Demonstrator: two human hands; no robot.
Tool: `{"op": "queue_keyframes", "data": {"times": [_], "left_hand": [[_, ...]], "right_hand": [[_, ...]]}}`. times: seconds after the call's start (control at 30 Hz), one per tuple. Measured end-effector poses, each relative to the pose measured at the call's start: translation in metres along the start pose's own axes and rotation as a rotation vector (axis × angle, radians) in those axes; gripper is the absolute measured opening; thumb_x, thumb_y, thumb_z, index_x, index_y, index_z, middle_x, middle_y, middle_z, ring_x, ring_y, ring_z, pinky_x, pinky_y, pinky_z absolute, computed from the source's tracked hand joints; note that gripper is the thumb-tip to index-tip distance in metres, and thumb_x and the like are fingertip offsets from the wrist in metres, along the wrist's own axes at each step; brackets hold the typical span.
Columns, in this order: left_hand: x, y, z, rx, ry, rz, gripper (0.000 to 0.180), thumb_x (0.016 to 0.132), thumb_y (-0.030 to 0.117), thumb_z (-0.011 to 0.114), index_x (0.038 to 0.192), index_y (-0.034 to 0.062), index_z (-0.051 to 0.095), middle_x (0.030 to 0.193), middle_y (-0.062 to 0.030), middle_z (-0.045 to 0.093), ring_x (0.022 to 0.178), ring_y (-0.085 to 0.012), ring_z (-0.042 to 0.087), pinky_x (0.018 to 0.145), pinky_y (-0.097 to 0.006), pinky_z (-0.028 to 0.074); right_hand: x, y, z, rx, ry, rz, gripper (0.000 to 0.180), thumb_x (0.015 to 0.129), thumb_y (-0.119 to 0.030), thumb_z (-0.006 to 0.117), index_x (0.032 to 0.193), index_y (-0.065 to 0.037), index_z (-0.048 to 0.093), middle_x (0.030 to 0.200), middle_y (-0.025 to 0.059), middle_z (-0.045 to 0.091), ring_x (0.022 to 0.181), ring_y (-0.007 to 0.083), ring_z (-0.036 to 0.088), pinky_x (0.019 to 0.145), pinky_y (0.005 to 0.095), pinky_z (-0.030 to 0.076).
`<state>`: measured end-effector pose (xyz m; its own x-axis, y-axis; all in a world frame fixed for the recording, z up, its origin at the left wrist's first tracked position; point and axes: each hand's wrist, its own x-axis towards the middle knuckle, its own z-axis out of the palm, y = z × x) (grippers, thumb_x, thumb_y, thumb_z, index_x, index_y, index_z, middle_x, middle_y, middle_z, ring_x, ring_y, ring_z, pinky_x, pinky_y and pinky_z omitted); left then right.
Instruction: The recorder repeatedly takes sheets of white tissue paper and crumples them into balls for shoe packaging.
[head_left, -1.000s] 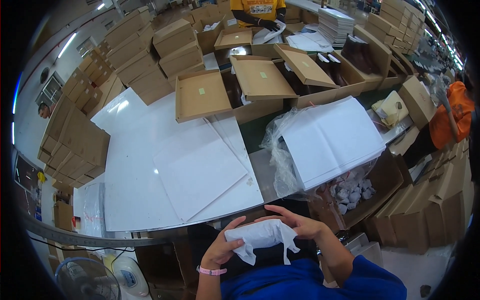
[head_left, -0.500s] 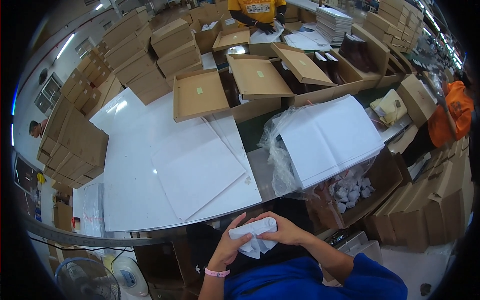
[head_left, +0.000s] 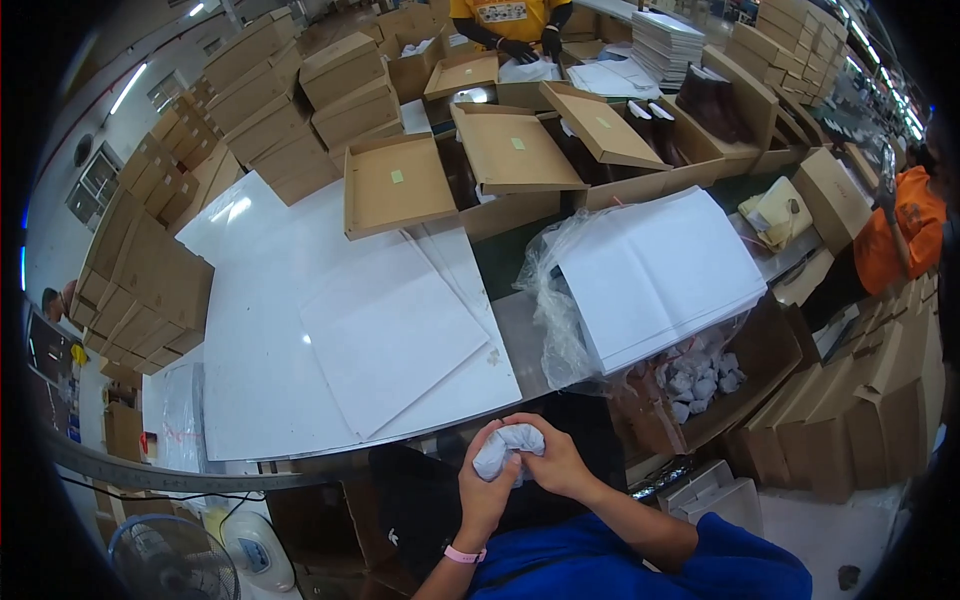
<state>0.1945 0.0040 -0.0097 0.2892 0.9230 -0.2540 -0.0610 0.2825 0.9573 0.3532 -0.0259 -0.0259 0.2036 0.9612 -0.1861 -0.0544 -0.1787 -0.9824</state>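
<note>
Between my two hands, just off the table's near edge, is a crumpled ball of white paper [head_left: 508, 447]. My left hand [head_left: 483, 492] wraps its left side, thumb pressed against the front. From the right, my right hand [head_left: 562, 466] closes round the same ball. Ahead of them a thin stack of flat white sheets [head_left: 395, 335] lies on the white table [head_left: 250, 310]. To the right, a thick stack of white paper [head_left: 665, 275] rests partly in clear plastic wrap [head_left: 560, 340]. Below that stack, a carton [head_left: 650, 415] holds several crumpled paper balls [head_left: 702, 380].
Open brown boxes [head_left: 515, 150], some with dark boots [head_left: 715, 110], line the table's far side. Closed boxes [head_left: 150, 265] are stacked at left. A fan [head_left: 170, 560] stands low left. One co-worker in yellow [head_left: 510, 15] handles paper opposite; another in orange [head_left: 905, 220] stands right.
The paper has gone from a loose roll with a hanging flap to a tighter, rounder ball. My left hand has shifted slightly right, and both hands have closed in around the paper.
</note>
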Motion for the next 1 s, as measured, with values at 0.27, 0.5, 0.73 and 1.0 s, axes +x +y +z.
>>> {"op": "queue_keyframes", "data": {"times": [0.27,0.5,0.73,1.0], "left_hand": [[0.006,-0.027,0.008,0.126,0.02,0.274,0.081,0.098,0.016,0.082,0.169,0.0009,0.045,0.163,-0.019,0.053,0.152,-0.031,0.052,0.129,-0.044,0.04],[0.008,-0.025,0.011,0.18,-0.002,0.273,0.092,0.102,0.03,0.086,0.174,0.0041,0.036,0.169,-0.0161,0.048,0.153,-0.0278,0.051,0.129,-0.043,0.041],[0.01,-0.014,-0.003,-0.064,-0.146,0.133,0.107,0.094,0.033,0.096,0.175,0.0058,0.033,0.168,-0.0163,0.048,0.152,-0.0273,0.052,0.128,-0.043,0.042],[0.011,0.004,-0.005,-0.015,-0.114,0.216,0.123,0.08,0.016,0.105,0.176,0.0038,0.029,0.167,-0.0159,0.052,0.152,-0.0281,0.054,0.128,-0.043,0.045]], "right_hand": [[-0.003,-0.009,0.026,-0.204,0.176,-0.383,0.058,0.094,-0.003,0.081,0.15,-0.004,0.065,0.14,0.0176,0.075,0.125,0.0329,0.077,0.107,0.0407,0.06],[0.003,0.005,0.016,-0.171,0.068,-0.414,0.066,0.095,-0.002,0.077,0.158,-0.004,0.059,0.151,0.0187,0.068,0.139,0.0316,0.069,0.117,0.0402,0.054],[0.005,-0.003,-0.02,-0.003,-0.388,-0.252,0.106,0.085,-0.002,0.069,0.18,-0.006,0.023,0.181,0.0174,0.029,0.169,0.0305,0.031,0.137,0.0441,0.026],[-0.016,-0.032,-0.014,0.359,-0.505,-0.17,0.111,0.085,-0.014,0.059,0.185,-0.009,0.013,0.191,0.0161,0.007,0.178,0.0311,0.003,0.142,0.0494,0.009]]}}
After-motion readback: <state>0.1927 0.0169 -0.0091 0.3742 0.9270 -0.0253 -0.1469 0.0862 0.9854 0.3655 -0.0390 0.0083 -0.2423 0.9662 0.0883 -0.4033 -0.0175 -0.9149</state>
